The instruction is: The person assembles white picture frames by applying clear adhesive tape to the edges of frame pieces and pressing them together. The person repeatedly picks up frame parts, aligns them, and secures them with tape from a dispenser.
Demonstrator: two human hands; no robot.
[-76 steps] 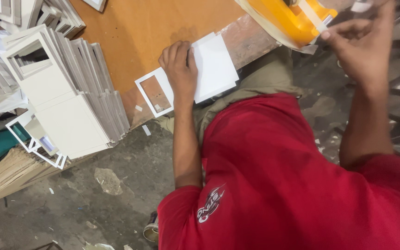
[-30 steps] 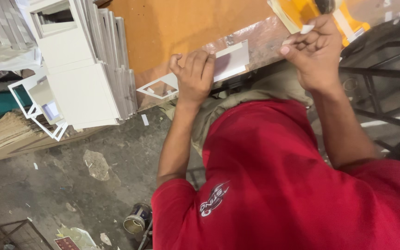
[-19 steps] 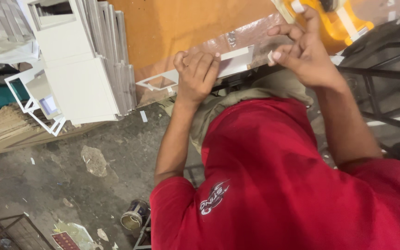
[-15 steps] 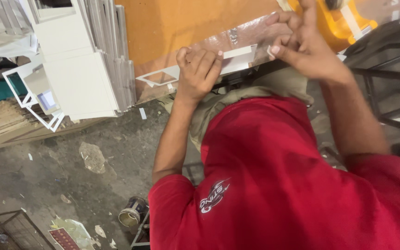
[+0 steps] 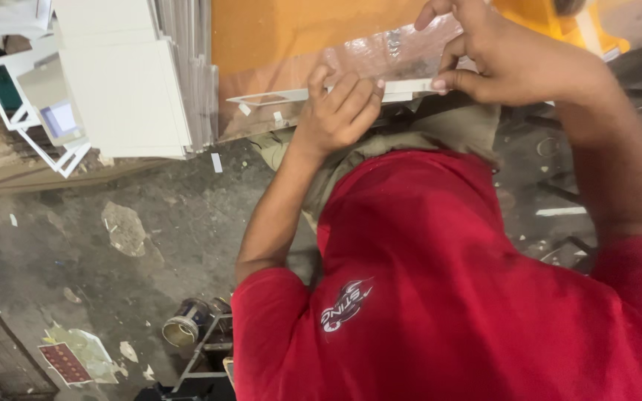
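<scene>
White frame (image 5: 321,95) is pressed flat at the near edge of the orange table (image 5: 276,30) by the left hand (image 5: 336,111), fingers curled; its right end is pinched by the right hand (image 5: 507,59). Overhang risks slipping off, or bending under pressure.

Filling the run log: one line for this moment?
left hand pressing white card piece | right hand pinching its far end | at table edge
</scene>
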